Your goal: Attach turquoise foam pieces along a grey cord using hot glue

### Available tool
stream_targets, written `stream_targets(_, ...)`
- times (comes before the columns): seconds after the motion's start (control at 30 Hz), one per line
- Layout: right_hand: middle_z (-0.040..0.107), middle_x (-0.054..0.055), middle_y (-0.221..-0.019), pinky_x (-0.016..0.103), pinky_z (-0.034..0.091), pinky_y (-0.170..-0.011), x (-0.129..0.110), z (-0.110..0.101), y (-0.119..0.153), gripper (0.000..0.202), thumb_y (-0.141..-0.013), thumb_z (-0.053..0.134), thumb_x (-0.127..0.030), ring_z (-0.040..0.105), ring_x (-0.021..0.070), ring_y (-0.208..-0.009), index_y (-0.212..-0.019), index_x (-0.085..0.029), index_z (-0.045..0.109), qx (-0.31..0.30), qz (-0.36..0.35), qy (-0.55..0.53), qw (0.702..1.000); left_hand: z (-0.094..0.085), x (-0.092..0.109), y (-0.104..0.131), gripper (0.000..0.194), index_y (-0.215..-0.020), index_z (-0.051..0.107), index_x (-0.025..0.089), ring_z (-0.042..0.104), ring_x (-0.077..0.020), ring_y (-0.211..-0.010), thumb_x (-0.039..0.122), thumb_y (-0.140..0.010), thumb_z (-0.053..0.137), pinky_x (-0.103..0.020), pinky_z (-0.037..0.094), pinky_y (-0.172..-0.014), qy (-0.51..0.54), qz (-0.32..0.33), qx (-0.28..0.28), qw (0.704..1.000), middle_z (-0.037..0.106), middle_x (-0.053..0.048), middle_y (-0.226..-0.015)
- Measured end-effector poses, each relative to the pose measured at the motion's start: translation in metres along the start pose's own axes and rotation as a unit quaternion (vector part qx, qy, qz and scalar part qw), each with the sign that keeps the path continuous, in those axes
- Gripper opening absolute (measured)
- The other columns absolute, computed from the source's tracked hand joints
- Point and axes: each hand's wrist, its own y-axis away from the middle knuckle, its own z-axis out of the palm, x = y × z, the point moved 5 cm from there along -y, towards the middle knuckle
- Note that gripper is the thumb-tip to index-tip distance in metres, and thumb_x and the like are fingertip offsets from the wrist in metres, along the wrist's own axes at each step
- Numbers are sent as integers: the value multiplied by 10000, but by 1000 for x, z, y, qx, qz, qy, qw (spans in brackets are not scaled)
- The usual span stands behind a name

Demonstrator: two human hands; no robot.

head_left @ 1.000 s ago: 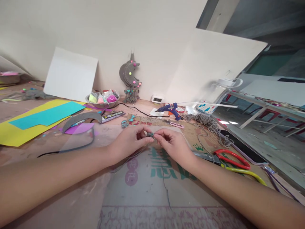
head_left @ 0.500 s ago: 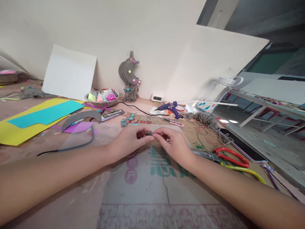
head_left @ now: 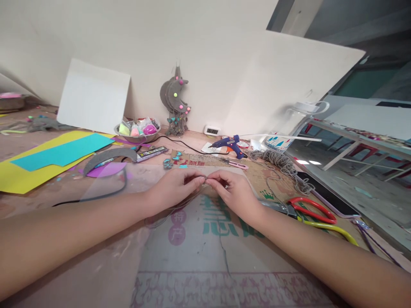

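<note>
My left hand [head_left: 178, 188] and my right hand [head_left: 233, 192] meet fingertip to fingertip over the cardboard sheet [head_left: 192, 252]. Both are closed in a pinch on thin grey cord [head_left: 168, 211], which trails down below my left hand and loops over the cardboard. The bit of cord between the fingertips is mostly covered by them. Just beyond my hands, small grey pieces with turquoise bits [head_left: 167, 164] lie on the board, close to pink-handled thread snips [head_left: 236, 164].
Scissors [head_left: 313, 210] with red and yellow handles lie by my right forearm. Behind are a blue glue gun [head_left: 229, 143], a grey cord bundle [head_left: 279, 162], and a bowl of coloured clay [head_left: 138, 138]. A grey moon ornament [head_left: 175, 100] stands against the wall. A phone [head_left: 327, 194] lies right.
The dark grey bit seen between my fingertips is now almost wholly covered by them. The fingertips have drawn slightly closer; both arms stay nearly in place.
</note>
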Motion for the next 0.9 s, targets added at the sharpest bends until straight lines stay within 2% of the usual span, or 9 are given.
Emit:
stream_targets(0.1,672,0,-751,236,427,-637,1,0,0,187,-866,510,-318,580,125,-666,-823,-201,649,-2,0,-9,1000,1,-1,0,348,-693,591,171,450,-108,-532,367,-880,372,-226,327,-504,9,0,-7,1000,493,29,-569)
stream_targets(0.2,668,-1,-746,233,425,-637,2,-1,0,182,-863,513,-311,577,123,-667,-819,-199,650,2,8,-14,1000,3,-1,1,294,-856,648,194,484,-124,-595,389,-857,429,-228,349,-534,16,0,-20,1000,550,21,-640)
stream_targets(0.27,665,-1,-738,230,421,-630,2,-1,-1,178,-860,517,-307,575,122,-663,-813,-195,648,4,13,-15,1000,3,-2,1,278,-989,638,215,495,-127,-617,384,-825,490,-224,361,-544,23,-11,-13,1000,577,22,-681)
stream_targets(0.33,663,-1,-734,228,420,-625,2,-1,-1,178,-861,517,-302,574,120,-657,-802,-191,644,2,14,-15,1000,3,-4,1,299,-1035,619,214,502,-123,-618,373,-797,533,-220,370,-546,33,-27,-1,999,594,21,-705)
stream_targets(0.53,667,-1,-740,233,429,-640,1,-1,-1,167,-860,526,-297,580,123,-659,-807,-193,646,5,2,0,1000,5,-5,0,255,-853,630,169,482,-117,-602,393,-809,516,-216,352,-530,39,-27,-16,999,568,20,-659)
stream_targets(0.67,673,1,-781,239,436,-664,0,0,0,151,-866,521,-286,589,126,-701,-834,-203,643,-4,-5,-1,1000,3,-5,1,195,-798,619,169,434,-88,-554,284,-840,468,-194,318,-506,42,-10,-20,999,506,46,-599)
stream_targets(0.8,666,16,-812,247,448,-634,1,2,1,152,-851,541,-310,589,135,-705,-930,-200,610,-24,14,-22,999,3,-7,0,206,-807,635,168,433,-75,-535,242,-849,447,-179,323,-494,73,-38,-21,996,491,49,-582)
stream_targets(0.9,657,16,-817,244,455,-633,2,3,1,182,-837,560,-290,588,133,-707,-990,-192,570,-28,19,-41,999,5,-12,-1,216,-841,646,157,470,-75,-549,257,-850,455,-174,368,-511,121,-63,-20,990,544,33,-618)
